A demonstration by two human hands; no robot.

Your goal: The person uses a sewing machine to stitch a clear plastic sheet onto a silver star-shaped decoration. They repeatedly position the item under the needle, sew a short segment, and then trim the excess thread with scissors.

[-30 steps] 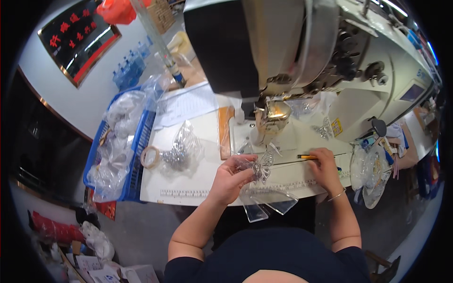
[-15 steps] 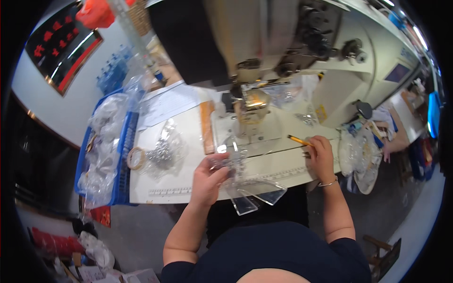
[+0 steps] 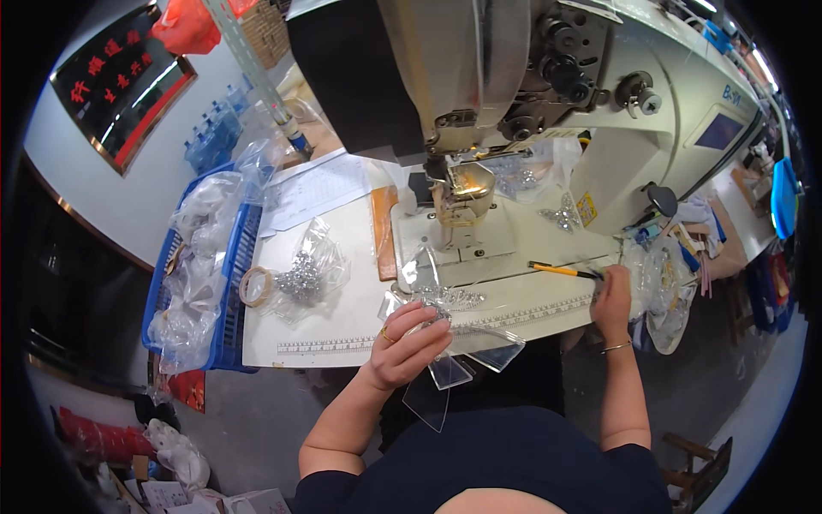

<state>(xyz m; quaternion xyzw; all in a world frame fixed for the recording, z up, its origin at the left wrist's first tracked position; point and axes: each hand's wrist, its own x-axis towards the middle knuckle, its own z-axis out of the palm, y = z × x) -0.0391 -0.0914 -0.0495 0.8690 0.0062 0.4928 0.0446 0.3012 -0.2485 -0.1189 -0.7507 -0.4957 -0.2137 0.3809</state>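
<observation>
Clearly Nearer on the Left Side

On my feed, the sewing machine point(image 3: 501, 60) looms over the far side of the white table point(image 3: 342, 338), and a blue basket point(image 3: 235, 287) stands at the table's left edge. I see a ruler strip point(image 3: 531, 316) running left to right along the near edge. The left hand point(image 3: 407, 347) is curled closed; the right hand point(image 3: 611, 300) sits well apart from it. Clear plastic pieces point(image 3: 495, 351) fan out past the table edge, toward the body. The yellow-and-black tool point(image 3: 561, 270) lies left of the right hand, long axis mostly left to right, black end at the fingertips; I can't tell whether they grip it. The silver openwork piece point(image 3: 462, 298) extends rightward from the left fingers, which I judge hold its left end; that hand is far nearer.
</observation>
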